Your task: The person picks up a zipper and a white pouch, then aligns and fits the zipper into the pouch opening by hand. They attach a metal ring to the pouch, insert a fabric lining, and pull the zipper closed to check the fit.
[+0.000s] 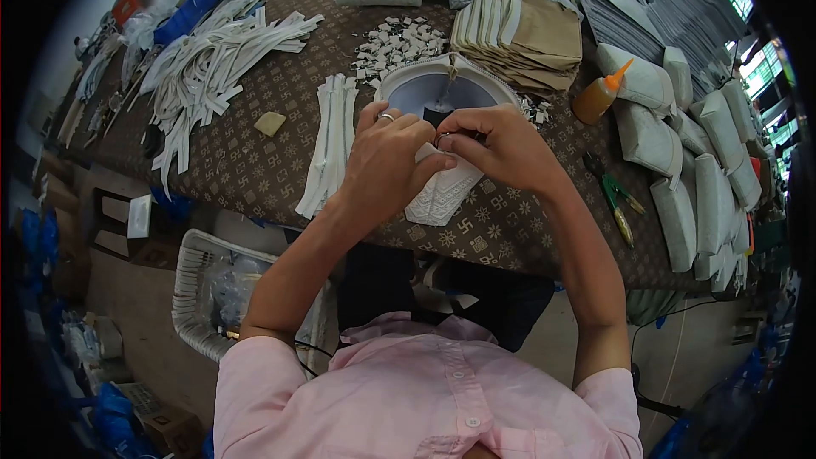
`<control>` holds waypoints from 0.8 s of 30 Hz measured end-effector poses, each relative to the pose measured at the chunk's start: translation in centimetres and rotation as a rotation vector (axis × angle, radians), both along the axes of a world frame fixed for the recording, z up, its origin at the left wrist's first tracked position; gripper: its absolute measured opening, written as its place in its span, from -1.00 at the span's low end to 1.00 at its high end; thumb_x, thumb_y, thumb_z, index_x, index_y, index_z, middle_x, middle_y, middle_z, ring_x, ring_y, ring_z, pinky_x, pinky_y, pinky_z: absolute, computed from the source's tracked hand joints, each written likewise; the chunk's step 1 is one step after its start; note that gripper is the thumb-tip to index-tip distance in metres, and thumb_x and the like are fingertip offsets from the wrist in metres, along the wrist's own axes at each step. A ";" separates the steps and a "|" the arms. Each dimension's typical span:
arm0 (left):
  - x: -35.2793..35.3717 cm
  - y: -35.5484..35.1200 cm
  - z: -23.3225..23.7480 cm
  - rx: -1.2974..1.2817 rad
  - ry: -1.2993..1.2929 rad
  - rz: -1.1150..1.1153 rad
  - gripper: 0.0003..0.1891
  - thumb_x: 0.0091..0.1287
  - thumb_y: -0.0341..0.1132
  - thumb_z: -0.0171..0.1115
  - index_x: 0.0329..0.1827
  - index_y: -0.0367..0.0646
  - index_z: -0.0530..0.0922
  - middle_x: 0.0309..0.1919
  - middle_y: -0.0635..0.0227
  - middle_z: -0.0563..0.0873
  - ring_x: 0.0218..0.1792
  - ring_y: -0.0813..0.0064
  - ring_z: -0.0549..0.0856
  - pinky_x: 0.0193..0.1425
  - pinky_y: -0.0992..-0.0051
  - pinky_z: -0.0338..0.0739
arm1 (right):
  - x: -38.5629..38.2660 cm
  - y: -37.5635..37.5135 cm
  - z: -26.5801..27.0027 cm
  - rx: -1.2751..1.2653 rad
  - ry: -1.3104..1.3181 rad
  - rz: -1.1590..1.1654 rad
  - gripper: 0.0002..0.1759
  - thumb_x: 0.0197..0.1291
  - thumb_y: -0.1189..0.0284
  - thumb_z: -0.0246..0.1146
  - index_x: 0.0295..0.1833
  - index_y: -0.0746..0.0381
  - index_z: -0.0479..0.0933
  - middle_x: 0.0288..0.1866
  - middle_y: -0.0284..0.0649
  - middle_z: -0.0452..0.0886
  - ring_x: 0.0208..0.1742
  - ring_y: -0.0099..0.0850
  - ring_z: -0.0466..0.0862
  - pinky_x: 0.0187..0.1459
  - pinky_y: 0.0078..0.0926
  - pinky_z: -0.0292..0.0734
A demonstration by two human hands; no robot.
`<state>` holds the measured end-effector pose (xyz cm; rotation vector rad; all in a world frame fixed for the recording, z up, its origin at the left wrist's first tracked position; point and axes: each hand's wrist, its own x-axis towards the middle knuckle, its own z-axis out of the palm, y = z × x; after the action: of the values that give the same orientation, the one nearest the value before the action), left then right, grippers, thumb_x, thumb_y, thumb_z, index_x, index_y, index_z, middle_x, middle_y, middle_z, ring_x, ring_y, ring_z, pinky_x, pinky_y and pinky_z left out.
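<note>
In front of me on the table is a white bag-like piece (444, 191) with an embossed pattern, and its grey lining (416, 93) shows inside a pale rim. My left hand (387, 153) is closed on its left side, the fingers curled over and the thumb lying across the white surface. My right hand (493, 146) pinches at the piece's middle, close to my left fingertips. Something small and dark sits between the right thumb and forefinger, too small to name. Left of my left hand lie long white strips (327, 149) with a dark line along them.
A pile of small pale pieces (399, 44) lies beyond the bag, beside stacked brown and white sheets (514, 38). To the right are an orange-tipped glue bottle (599, 98), green-handled pliers (610, 191) and piled padded bags (697, 178). A yellowish block (270, 124) lies left.
</note>
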<state>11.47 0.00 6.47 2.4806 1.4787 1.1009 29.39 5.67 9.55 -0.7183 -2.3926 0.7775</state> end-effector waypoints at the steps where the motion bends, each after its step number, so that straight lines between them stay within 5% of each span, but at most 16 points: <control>1: 0.0 0.1 0.0 0.005 0.001 -0.004 -0.72 0.12 -0.16 0.35 -0.32 -0.20 0.58 -0.46 0.26 0.58 -0.27 0.21 0.60 0.25 0.16 0.21 | 0.2 0.0 0.0 0.005 0.001 -0.004 -0.86 0.12 0.50 0.22 -0.21 0.30 0.59 -0.49 -0.26 0.59 -0.49 -0.57 0.50 -0.38 -0.59 0.42; 16: -1.1 1.5 1.3 -0.118 0.103 -0.213 -0.78 0.14 -0.23 0.32 -0.37 -0.23 0.60 -0.46 0.19 0.63 -0.23 0.19 0.61 0.10 0.26 0.29 | 1.1 -0.4 -1.4 0.010 0.024 0.045 -0.84 0.14 0.56 0.21 -0.14 0.31 0.49 -0.37 -0.26 0.60 -0.34 -0.50 0.59 -0.30 -0.56 0.48; 22: -1.3 2.5 2.4 -0.235 0.198 -0.349 -0.79 0.16 -0.24 0.29 -0.40 -0.24 0.58 -0.52 0.23 0.59 -0.30 0.21 0.58 0.08 0.28 0.29 | 1.5 -1.1 -1.5 0.007 0.122 -0.013 -0.82 0.14 0.50 0.23 -0.14 0.30 0.49 -0.29 -0.18 0.62 -0.26 -0.31 0.66 -0.25 -0.48 0.53; 24: -1.6 2.7 2.7 -0.242 0.212 -0.459 -0.80 0.18 -0.26 0.28 -0.42 -0.23 0.56 -0.54 0.23 0.57 -0.31 0.21 0.57 0.09 0.29 0.30 | 1.7 -1.5 -1.5 0.201 0.086 0.013 -0.81 0.11 0.46 0.26 -0.18 0.29 0.49 -0.31 -0.18 0.59 -0.28 -0.22 0.64 -0.26 -0.39 0.53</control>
<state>9.85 2.72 9.14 2.6237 0.9276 0.5608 31.13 4.18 8.03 -0.5763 -2.3573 0.5511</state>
